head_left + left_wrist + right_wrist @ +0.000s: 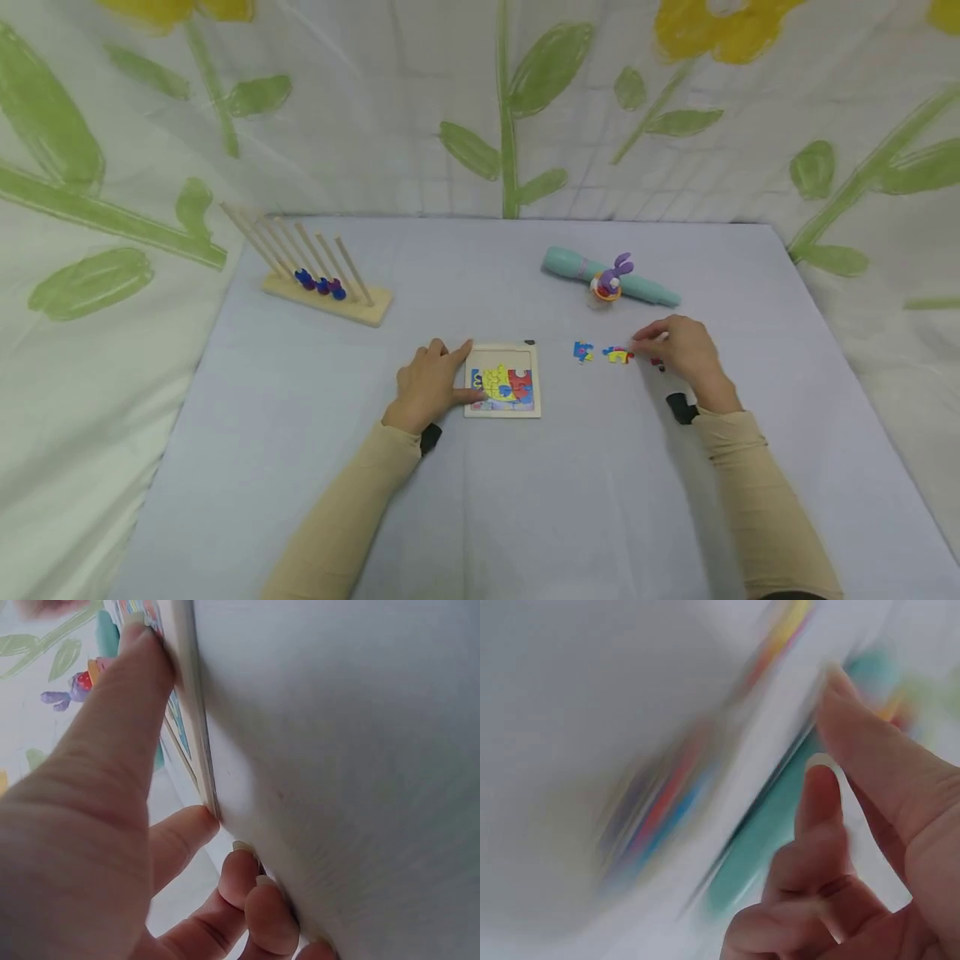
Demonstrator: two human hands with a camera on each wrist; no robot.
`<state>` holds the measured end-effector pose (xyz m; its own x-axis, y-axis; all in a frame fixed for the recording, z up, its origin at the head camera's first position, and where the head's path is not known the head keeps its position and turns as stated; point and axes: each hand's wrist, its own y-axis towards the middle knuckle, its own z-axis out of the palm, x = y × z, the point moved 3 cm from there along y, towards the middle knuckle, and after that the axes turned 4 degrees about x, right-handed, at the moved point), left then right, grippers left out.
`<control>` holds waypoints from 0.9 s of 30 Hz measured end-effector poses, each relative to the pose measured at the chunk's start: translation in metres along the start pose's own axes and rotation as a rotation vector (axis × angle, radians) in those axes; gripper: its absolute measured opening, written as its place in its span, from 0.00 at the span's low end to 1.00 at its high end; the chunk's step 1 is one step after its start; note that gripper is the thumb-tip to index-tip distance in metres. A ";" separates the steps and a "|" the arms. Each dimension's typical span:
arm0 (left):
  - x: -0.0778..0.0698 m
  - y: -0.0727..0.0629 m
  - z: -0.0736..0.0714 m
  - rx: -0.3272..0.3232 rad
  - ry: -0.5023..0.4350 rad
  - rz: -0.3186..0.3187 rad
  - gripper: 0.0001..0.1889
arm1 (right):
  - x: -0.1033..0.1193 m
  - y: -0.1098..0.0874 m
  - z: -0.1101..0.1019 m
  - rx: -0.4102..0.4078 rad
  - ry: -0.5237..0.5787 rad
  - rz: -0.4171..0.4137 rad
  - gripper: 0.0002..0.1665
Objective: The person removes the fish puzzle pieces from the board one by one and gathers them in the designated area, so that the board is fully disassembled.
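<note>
Well, at the far left, a rack (pixel 330 307) has tall sticks and dark beads (pixel 322 286). Next, the left hand (pixel 427 383) has its thumb and pointing finger spread wide, touching the left side of the puzzle (pixel 501 380). That puzzle lies flat on the desk (pixel 555 492), a square with a pale wood edge and a dark top right corner. Yellow, red and blue fill the bottom, and the top is plain wood. The thumb hides a bit. Then a purple toy (pixel 609 283) covers the middle of a teal stick (pixel 648 290). Nearer are a blue piece (pixel 582 352) and a yellow-red piece (pixel 619 356). The right hand (pixel 678 354) has bent fingers, with a gap by the thumb, and half hides another piece (pixel 657 364). Its wrist view is very blurry. Both sleeves get cut off at the bottom.
</note>
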<state>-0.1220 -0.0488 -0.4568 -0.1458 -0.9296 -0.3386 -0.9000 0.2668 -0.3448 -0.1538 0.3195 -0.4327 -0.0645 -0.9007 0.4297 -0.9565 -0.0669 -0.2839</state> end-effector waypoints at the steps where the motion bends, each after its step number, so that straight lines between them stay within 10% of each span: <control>1: 0.001 -0.001 0.000 0.002 -0.003 -0.008 0.49 | 0.016 0.002 0.008 -0.010 0.004 -0.065 0.14; 6: 0.006 -0.004 -0.001 -0.005 -0.005 -0.026 0.49 | 0.105 0.005 0.058 0.088 0.063 -0.321 0.12; 12: 0.009 -0.003 -0.002 -0.014 -0.010 -0.015 0.49 | 0.173 0.009 0.102 0.218 0.043 -0.364 0.20; 27: 0.008 0.003 -0.004 0.045 0.055 0.050 0.67 | 0.188 0.012 0.112 0.224 0.050 -0.303 0.20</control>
<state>-0.1275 -0.0559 -0.4573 -0.2135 -0.9272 -0.3077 -0.8718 0.3230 -0.3682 -0.1458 0.1016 -0.4517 0.1925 -0.8043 0.5621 -0.8491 -0.4237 -0.3155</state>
